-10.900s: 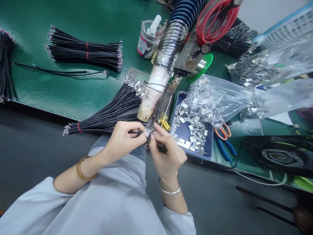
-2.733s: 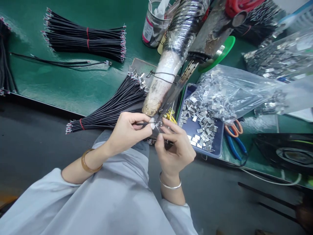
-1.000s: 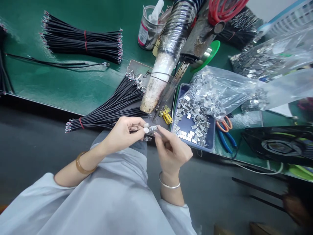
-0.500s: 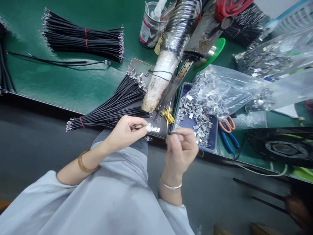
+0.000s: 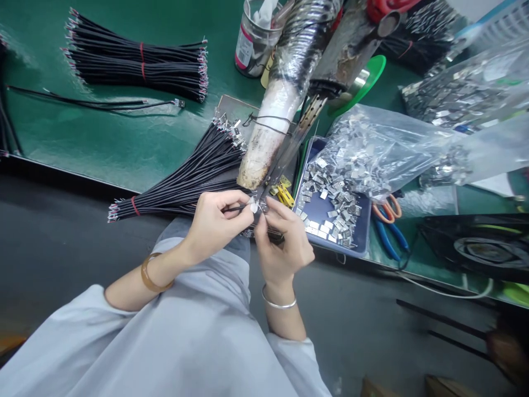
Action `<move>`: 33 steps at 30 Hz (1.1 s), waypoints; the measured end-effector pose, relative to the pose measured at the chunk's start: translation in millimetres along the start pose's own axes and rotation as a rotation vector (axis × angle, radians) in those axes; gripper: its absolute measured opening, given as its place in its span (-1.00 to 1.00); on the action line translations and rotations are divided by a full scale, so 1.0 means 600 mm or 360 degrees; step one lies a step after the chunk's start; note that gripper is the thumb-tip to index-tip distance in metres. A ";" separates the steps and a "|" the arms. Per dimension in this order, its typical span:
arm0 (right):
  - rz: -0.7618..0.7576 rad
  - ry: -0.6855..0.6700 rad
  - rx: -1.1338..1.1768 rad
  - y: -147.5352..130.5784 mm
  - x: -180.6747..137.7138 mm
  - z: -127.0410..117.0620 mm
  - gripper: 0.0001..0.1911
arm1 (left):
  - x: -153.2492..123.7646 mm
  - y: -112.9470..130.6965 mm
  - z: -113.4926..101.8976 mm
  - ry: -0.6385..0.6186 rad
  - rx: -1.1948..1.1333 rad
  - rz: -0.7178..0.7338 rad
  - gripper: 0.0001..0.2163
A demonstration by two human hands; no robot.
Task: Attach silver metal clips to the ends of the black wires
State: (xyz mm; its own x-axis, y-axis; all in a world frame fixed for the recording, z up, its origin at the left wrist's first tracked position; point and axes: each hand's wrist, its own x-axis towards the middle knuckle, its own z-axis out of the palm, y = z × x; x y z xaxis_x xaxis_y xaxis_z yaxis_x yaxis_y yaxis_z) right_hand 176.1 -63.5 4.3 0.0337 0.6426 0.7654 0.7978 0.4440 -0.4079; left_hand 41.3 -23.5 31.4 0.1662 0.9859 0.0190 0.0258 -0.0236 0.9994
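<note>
My left hand point(image 5: 221, 220) pinches a thin black cable point(image 5: 235, 208) near its end. At its fingertips shows a small white and silver piece point(image 5: 254, 207), partly covered by the fingers. My right hand point(image 5: 283, 234) has its thumb and forefinger drawn together right beside that piece; what they grip is hidden. Just above both hands is the dark lower end of a fixed soldering iron point(image 5: 278, 165). A fanned bundle of black cables point(image 5: 177, 171), tied with a red band, lies behind my left hand. Silver USB plugs point(image 5: 341, 212) fill a blue tray to the right.
A white-ended, foil-wrapped duct point(image 5: 268, 127) hangs over the work spot. Clear bags point(image 5: 380, 149) of metal plugs lie partly over the blue tray point(image 5: 362, 237). Pliers point(image 5: 390, 237), a jar point(image 5: 253, 47) and another cable bundle point(image 5: 136, 60) are on the green table point(image 5: 103, 143).
My right hand has moved left, from in front of the tray to my left fingertips. The silver plug that stuck out from my left hand is now mostly covered.
</note>
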 end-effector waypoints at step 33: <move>0.0169 0.0699 0.0201 0.007 0.022 -0.064 -0.93 | -0.026 -0.008 -0.024 -0.0522 0.0395 0.0359 -0.82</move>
State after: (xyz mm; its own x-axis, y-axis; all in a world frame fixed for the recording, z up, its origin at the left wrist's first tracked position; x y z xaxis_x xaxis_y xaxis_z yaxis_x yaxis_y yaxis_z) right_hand 203.1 -76.7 31.8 0.3846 0.3756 0.8432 0.6976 0.4800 -0.5320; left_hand 24.5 -36.1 26.4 0.4965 0.8481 0.1849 0.1813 -0.3097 0.9334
